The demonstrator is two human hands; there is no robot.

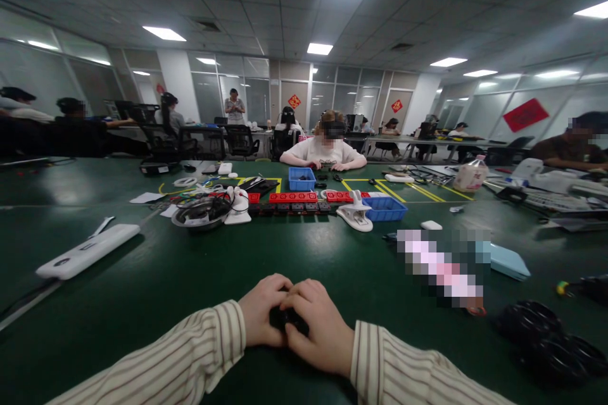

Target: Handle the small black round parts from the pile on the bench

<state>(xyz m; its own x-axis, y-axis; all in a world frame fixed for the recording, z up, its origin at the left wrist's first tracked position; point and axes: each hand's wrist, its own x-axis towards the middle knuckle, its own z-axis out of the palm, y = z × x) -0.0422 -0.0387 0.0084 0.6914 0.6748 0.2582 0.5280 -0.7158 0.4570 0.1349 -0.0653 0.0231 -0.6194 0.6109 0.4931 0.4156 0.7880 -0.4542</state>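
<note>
The writing was hard to read. Far beyond the black object (294,321), two red paper diamonds (294,101) hung on the doors, each with a golden sign too small for me to make out. Behind it to the right, a plastic bottle (471,175) had a pale wrapper with print, which was also not legible.

The left hand (265,311) and the right hand (320,324) were both closed around this black object, one from each side, at the near part of the bench (199,272). The fingers covered most of it, so its full shape I cannot tell.

Of containers, a blue plastic bin (301,184) stood beyond the black object, with dark small pieces inside. A second blue bin (386,210) was beyond it to the right, and a round dish (197,226) beyond it to the left held tangled black cables.

The bench was dark green and slightly shiny. Left of the black object lay a smooth, long white bar (90,252) with rounded edges. Right of it were a flat light-blue case (508,261) and glossy black rings (536,338). Straight beyond it ran a row of red blocks (293,197).
</note>
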